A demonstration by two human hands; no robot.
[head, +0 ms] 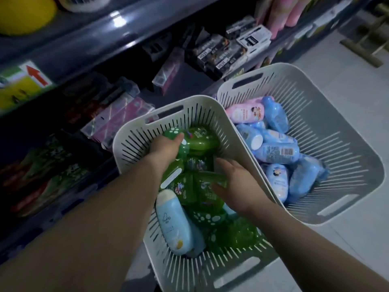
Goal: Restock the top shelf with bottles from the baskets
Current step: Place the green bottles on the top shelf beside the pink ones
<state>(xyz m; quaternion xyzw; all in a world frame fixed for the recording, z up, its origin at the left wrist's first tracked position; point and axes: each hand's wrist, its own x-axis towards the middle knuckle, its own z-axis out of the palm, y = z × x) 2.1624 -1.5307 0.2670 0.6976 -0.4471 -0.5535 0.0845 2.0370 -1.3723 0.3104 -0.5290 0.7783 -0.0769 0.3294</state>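
Now, mid-frame, your left hand [166, 151] wraps its grip round the first green bottle [185, 150]; your right hand [240, 182] clasps a second green bottle [210, 177].

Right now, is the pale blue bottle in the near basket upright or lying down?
Lying down: the pale blue bottle rests on its side beside green bottles.

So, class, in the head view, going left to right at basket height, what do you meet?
Pink boxes, left hand gripping a green bottle, right hand, blue bottles, right basket.
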